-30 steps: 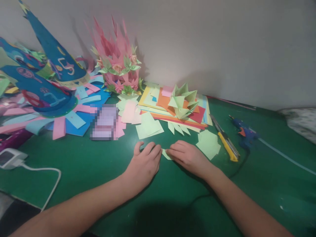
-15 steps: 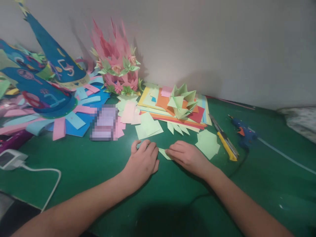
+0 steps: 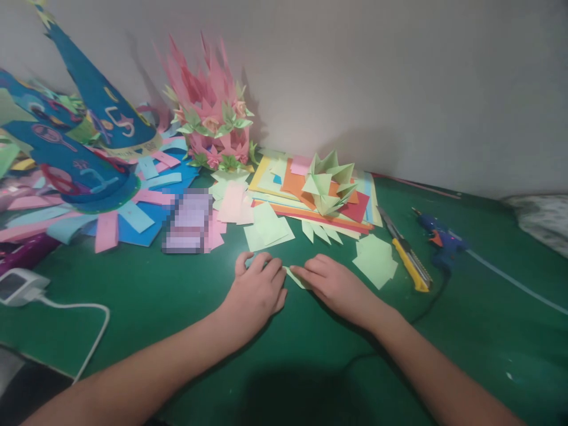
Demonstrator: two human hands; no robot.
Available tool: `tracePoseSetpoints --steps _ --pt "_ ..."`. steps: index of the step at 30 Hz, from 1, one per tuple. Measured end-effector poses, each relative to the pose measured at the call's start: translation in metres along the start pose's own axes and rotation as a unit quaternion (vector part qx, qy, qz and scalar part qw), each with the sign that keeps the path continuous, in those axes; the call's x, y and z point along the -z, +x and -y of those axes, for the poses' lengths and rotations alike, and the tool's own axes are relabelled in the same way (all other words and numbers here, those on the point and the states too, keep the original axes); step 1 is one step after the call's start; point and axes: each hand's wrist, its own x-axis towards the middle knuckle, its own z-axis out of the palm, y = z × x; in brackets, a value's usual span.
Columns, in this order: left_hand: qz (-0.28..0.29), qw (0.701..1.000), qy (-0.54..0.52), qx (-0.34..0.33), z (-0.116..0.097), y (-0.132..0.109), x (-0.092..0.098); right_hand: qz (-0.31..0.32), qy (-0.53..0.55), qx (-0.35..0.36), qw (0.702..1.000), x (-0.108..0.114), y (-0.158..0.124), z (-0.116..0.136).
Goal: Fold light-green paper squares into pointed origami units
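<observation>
A small folded piece of pale green paper (image 3: 297, 280) lies on the green tabletop between my hands, partly hidden by fingers. My left hand (image 3: 260, 285) is closed, its curled fingertips and thumb holding the paper's left end down. From the other side, my right hand (image 3: 335, 288) has its fingers pressed together over the paper, index fingertip near the upper left edge. Just beyond lie several thin folded green paper pieces (image 3: 320, 232). Green paper squares (image 3: 268, 228) are stacked past my left hand, with another green pile (image 3: 376, 260) to the right of my right hand.
A yellow utility knife (image 3: 412, 264) and a blue glue gun (image 3: 444, 241) lie at right. Coloured sheets (image 3: 362, 207) carry a green folded paper star shape (image 3: 328, 189). Behind stands a pink paper flower decoration (image 3: 212, 127). Blue cone hats (image 3: 118, 121) and a blurred phone (image 3: 189, 220) are left.
My right hand's index fingertip has slid slightly left along the folded paper. My left hand stays nearly in place; the view has shifted very slightly.
</observation>
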Motion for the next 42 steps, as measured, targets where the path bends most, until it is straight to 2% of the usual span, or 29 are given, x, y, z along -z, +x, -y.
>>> tracePoseSetpoints --steps 5,13,22,33,42 --pt "0.015 1.0 0.003 0.004 -0.001 -0.002 -0.001 0.002 0.008 0.029 1.0 -0.001 -0.001 -0.004" --pt "0.012 1.0 0.001 0.01 0.0 0.0 -0.002 0.022 -0.004 0.035 0.999 -0.002 -0.002 -0.006" --pt "0.011 0.999 0.031 0.001 -0.001 -0.001 -0.003 0.029 -0.001 0.02 0.999 0.0 -0.001 -0.004" --pt "0.015 0.997 0.072 -0.026 0.0 -0.003 -0.006 0.0 -0.006 0.015 1.0 0.006 -0.002 -0.003" --pt "0.014 0.998 0.066 -0.02 -0.001 -0.003 -0.008 0.035 0.016 -0.011 0.999 0.015 -0.011 -0.009"
